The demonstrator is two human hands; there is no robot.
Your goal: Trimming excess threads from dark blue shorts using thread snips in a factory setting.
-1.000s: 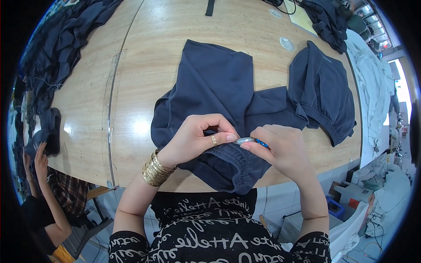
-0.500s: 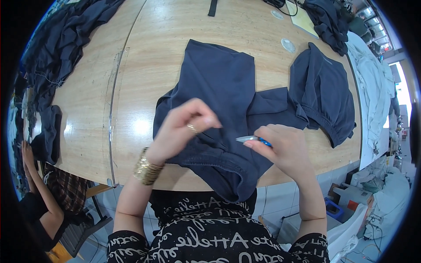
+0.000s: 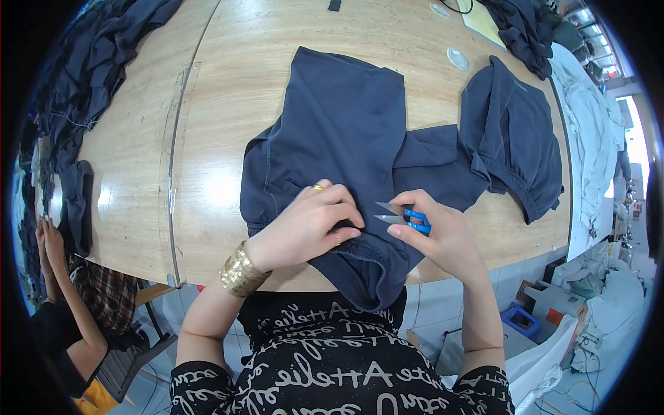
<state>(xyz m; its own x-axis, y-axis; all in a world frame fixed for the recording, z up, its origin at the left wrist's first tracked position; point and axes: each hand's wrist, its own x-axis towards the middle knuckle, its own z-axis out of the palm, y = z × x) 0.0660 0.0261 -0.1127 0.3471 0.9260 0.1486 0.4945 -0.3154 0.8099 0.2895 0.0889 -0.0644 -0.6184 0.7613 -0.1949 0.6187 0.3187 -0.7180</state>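
The left hand is pinching the dark garment, lying on the tabletop, seeming soft and light, probably best held by its gathered band; the right hand is gripping blue snips, blades apart.

The left hand is gripping the dark garment beside its gathered edge. Above that garment, the right hand is holding blue-handled snips, blades apart. Right of the dark garment, a second navy piece is lying bunched.
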